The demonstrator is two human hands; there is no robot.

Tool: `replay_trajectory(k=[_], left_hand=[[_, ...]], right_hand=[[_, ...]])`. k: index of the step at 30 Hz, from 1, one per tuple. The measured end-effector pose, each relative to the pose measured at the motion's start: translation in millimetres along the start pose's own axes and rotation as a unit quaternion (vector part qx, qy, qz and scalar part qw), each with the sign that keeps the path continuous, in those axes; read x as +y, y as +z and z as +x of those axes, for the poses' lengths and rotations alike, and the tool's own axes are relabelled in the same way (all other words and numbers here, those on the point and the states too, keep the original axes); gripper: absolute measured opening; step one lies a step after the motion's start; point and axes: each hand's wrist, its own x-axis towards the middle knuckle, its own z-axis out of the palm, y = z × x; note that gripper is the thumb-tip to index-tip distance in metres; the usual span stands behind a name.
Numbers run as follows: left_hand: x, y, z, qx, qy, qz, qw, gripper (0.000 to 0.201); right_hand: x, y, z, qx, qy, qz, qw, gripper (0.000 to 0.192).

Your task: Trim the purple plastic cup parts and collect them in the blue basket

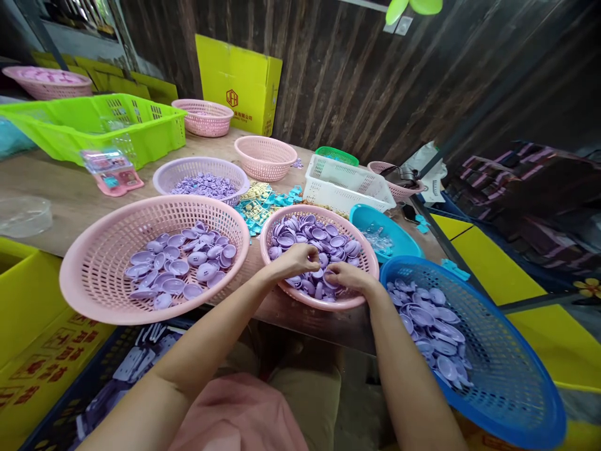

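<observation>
Both hands are over a pink basket (pixel 370 285) full of small purple oval plastic pieces (pixel 305 228). My left hand (pixel 298 260) has thumb and fingers curled into a pinch above the pieces. Close beside it, my right hand (pixel 347 277) is also closed, its fingertips down among the pieces. Anything between the fingers of either hand is too small or hidden to name. To the left a larger pink basket (pixel 89 263) holds loose purple pieces of the same sort. A blue basket (pixel 511 376) on the right contains more of them.
Behind stand a lilac basket (pixel 162 178) of tiny purple parts, yellow and blue plastic parts (pixel 263 200), a white basket (pixel 347 191) and a teal tray (pixel 399 232). A green crate (pixel 154 138) and a pink toy package (pixel 117 178) are at left. Yellow cartons (pixel 47 369) flank the table.
</observation>
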Motion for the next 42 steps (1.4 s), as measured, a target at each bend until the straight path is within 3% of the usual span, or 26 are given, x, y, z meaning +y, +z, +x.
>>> replay_trajectory(k=[4,8,11,14,16,18,22,24,27,29,33,42], left_hand=[[2.4,-1.8,2.6,-0.001,0.002,0.012,1.0,0.011],[36.0,15.5,23.0,-0.026,-0.002,0.006,1.0,0.017],[80.0,38.6,47.6,-0.033,0.081,0.046,0.995,0.022],[116.0,49.8,65.1,-0.13,0.185,0.076,0.971,0.041],[122.9,46.0,67.7,-0.187,0.222,0.137,0.947,0.055],[113.7,36.5,64.0,-0.242,0.198,0.226,0.922,0.05],[69.8,23.8,50.8,-0.33,0.093,0.342,0.875,0.037],[50.2,25.9,45.3,-0.345,0.081,0.356,0.865,0.036],[33.0,32.8,41.6,-0.353,0.08,0.365,0.858,0.035],[27.9,34.6,43.2,-0.344,0.081,0.374,0.858,0.031],[24.6,29.0,49.5,-0.304,0.074,0.396,0.863,0.029],[22.2,12.6,50.9,-0.256,0.036,0.382,0.887,0.023]], right_hand=[[-4.9,3.6,-7.0,0.127,0.014,0.082,0.988,0.029],[-6.6,-7.7,-29.4,0.255,0.057,0.087,0.961,0.033],[10.4,-29.1,-63.0,0.365,0.159,-0.01,0.917,0.036],[38.7,-48.4,-103.1,0.398,0.319,-0.098,0.855,0.041],[51.7,-52.1,-123.4,0.387,0.374,-0.144,0.831,0.049],[52.2,-46.6,-130.9,0.37,0.375,-0.171,0.833,0.056],[20.8,-21.2,-99.7,0.322,0.232,-0.168,0.902,0.04],[2.5,-10.3,-70.7,0.231,0.163,-0.169,0.944,0.033],[-13.5,-0.5,-31.7,0.051,0.134,-0.216,0.966,0.029],[-16.1,3.5,-14.2,-0.018,0.124,-0.232,0.965,0.028],[-12.0,10.9,2.4,-0.059,0.094,-0.216,0.97,0.031],[-3.3,15.1,8.7,-0.068,0.076,-0.171,0.98,0.029]])
